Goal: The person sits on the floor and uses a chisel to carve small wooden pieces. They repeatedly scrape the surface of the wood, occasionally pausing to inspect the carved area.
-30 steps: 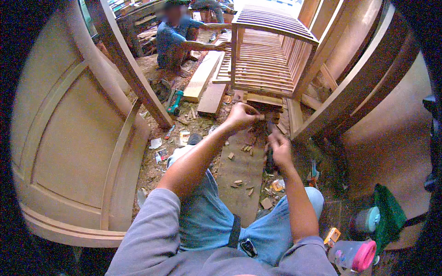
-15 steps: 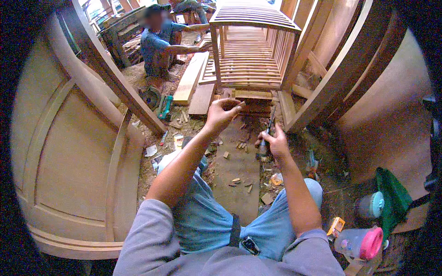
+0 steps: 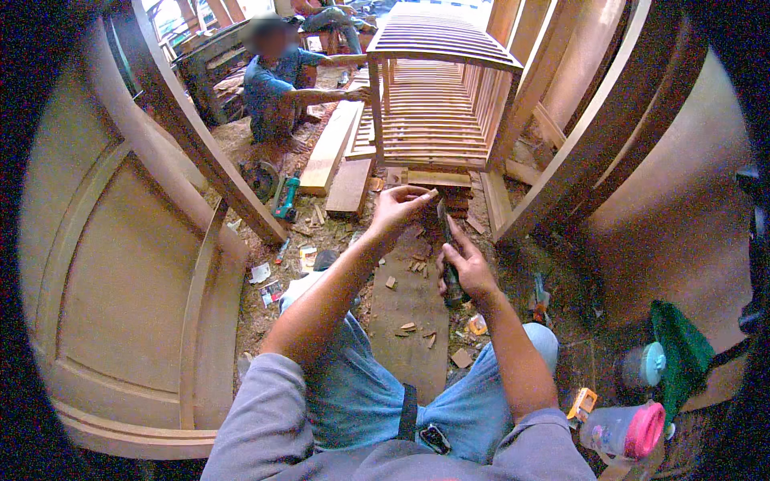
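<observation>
My left hand [image 3: 399, 212] pinches a small wooden piece [image 3: 432, 195] between its fingertips, in the middle of the view. Just below and to the right, my right hand [image 3: 473, 271] is wrapped round a chisel-like tool [image 3: 442, 213], its dark blade pointing up at the piece; whether blade and piece touch I cannot tell. Behind them lie short stacked boards [image 3: 437, 176]. Below my hands, a long flat board [image 3: 405, 353] with several wood chips lies between my knees.
A slatted crate [image 3: 441, 120] stands ahead, beside a crouching co-worker [image 3: 269, 92] reaching to it. Panels [image 3: 120, 280] and posts [image 3: 577, 144] flank me. Planks [image 3: 329, 152], a teal power tool [image 3: 289, 195] and scraps lie ahead left; a pink-lidded container [image 3: 642, 433] sits lower right.
My left hand first shifted left and away from the tool, then came back right and down toward it. The right hand, holding the tool, has moved slightly left, bringing the blade up to the piece.
</observation>
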